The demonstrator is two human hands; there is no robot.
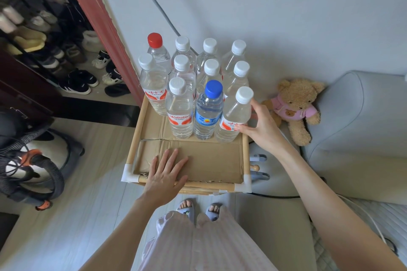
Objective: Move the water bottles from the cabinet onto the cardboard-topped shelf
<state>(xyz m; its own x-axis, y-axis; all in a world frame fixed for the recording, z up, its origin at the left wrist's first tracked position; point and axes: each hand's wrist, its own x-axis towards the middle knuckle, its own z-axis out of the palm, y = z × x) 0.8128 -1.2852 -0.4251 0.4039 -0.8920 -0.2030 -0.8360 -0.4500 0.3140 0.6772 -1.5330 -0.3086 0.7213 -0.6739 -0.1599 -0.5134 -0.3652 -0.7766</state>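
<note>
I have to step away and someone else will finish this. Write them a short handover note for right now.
Left hand: flat and open on the bare cardboard top.
Right hand: gripping the front-right bottle, which stands on the cardboard.
Done: eleven bottles upright on the shelf, including a red-capped bottle and a blue-capped bottle.
Left: release that bottle; the cabinet is out of view, so check it for more.

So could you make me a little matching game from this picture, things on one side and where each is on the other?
Things:
1. red-capped bottle
2. blue-capped bottle
3. left hand
4. right hand

Places:
A. flat on the bare cardboard
B. back left corner of the group
C. gripping the front right bottle
D. front row, middle

Pairs: 1-B, 2-D, 3-A, 4-C
</note>
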